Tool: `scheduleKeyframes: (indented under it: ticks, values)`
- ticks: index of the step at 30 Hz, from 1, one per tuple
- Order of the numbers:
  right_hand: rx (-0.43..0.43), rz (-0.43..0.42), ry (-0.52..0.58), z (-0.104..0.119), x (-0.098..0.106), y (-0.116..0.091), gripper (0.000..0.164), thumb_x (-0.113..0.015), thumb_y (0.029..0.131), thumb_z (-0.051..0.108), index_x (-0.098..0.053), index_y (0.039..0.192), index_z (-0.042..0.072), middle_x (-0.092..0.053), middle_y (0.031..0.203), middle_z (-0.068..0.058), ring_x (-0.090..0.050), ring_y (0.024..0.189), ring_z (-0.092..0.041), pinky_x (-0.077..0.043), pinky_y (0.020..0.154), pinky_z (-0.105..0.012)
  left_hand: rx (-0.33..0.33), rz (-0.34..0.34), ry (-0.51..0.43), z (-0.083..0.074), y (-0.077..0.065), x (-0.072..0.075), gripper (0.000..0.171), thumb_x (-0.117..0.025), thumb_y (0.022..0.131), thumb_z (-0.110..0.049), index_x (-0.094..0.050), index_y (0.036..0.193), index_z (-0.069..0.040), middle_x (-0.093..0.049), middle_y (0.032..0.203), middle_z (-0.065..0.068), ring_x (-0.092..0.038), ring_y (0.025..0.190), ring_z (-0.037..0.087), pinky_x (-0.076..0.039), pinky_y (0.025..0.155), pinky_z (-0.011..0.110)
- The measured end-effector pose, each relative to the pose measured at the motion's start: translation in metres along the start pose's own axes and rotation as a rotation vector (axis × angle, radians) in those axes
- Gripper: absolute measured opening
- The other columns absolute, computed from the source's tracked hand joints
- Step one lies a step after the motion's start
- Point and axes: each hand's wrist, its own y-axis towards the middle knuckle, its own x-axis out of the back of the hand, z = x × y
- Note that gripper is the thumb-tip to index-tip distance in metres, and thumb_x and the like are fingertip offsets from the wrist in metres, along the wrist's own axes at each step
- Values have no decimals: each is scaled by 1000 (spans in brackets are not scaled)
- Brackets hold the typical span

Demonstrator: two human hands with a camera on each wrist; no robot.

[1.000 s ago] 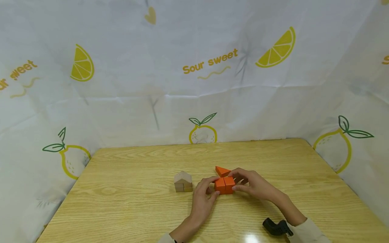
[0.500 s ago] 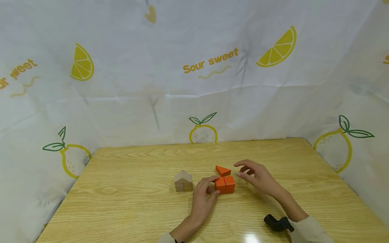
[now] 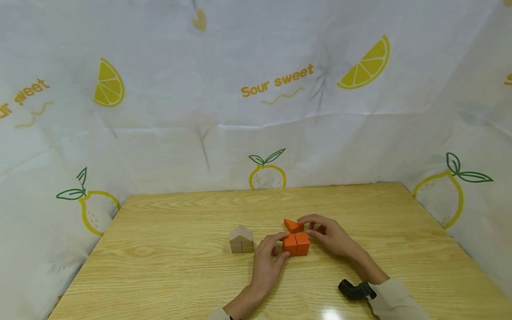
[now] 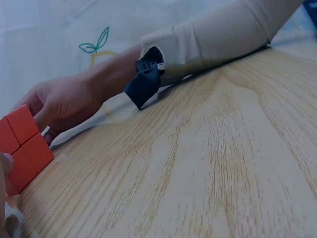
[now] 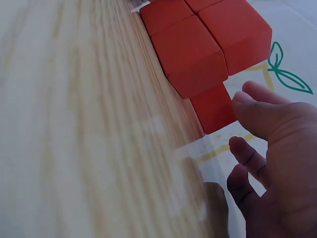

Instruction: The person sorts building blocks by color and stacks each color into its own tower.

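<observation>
Several orange cube blocks (image 3: 296, 245) stand pressed together as a two-by-two stack on the table. My left hand (image 3: 266, 265) holds the stack's left side, index finger at the back and thumb at the front. Just behind the stack lies an orange triangular block (image 3: 292, 226). My right hand (image 3: 330, 236) is at its right end, index fingertip by the far edge and thumb nearer me. In the right wrist view the thumb (image 5: 257, 114) is beside the triangular block (image 5: 214, 111), and the other fingers are spread; a firm grip does not show.
Left of my left hand stands a small house of plain wooden blocks (image 3: 242, 240) with a pointed roof piece. A black strap-like device (image 3: 356, 290) sits at my right cuff. A lemon-print cloth (image 3: 180, 151) hangs behind the wooden table (image 3: 168, 266).
My right hand lets go of the cube stack, lifts away to the right, then comes back left to the triangular block. My left hand stays on the stack.
</observation>
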Motion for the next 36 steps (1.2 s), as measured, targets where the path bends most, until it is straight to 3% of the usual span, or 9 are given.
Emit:
scheduleKeyframes:
  ticks: [4, 12, 18, 25, 30, 36]
  values:
    - [31, -1, 4, -12, -6, 0, 32, -58, 90, -10, -60, 121, -3, -59, 109, -19, -53, 71, -18, -48, 62, -30, 0, -2, 2, 0, 1, 1, 51, -76, 77, 2, -61, 123, -15, -62, 112, -3, -49, 74, 18, -42, 65, 23]
    - [51, -55, -53, -34, -15, 1, 33, -63, 91, -1, -65, 121, 10, -60, 104, -3, -46, 74, -11, -44, 62, -27, 4, 0, 3, 0, 1, 0, 50, -76, 78, 1, -61, 123, -14, -61, 112, -3, -49, 74, 18, -42, 65, 23]
    - [75, -96, -67, -36, -19, 3, 36, -66, 86, -5, -65, 120, 8, -60, 101, -6, -45, 73, -13, -43, 61, -26, 10, 3, 5, 0, 1, -1, 51, -76, 78, 1, -61, 123, -16, -61, 113, -4, -50, 75, 19, -42, 66, 23]
    - [94, -182, -173, -38, -24, 8, 40, -76, 78, -1, -66, 116, 8, -63, 105, -7, -46, 74, -18, -40, 59, -27, 9, 2, -3, 1, 2, -2, 51, -76, 77, 2, -61, 122, -16, -62, 112, -3, -50, 75, 20, -44, 65, 26]
    - [49, -208, -222, -37, -27, 9, 43, -79, 75, 1, -67, 115, 9, -63, 104, -8, -51, 81, -20, -42, 62, -29, 8, 4, -3, 0, 2, -1, 51, -76, 77, 2, -61, 122, -16, -62, 112, -4, -50, 75, 19, -44, 65, 26]
    - [-54, -175, -252, -34, -30, 10, 45, -79, 78, 5, -64, 121, 9, -63, 105, -7, -56, 87, -21, -46, 69, -33, 1, -2, -1, 0, 1, -1, 51, -77, 77, 0, -61, 122, -18, -61, 112, -4, -49, 74, 18, -43, 65, 24]
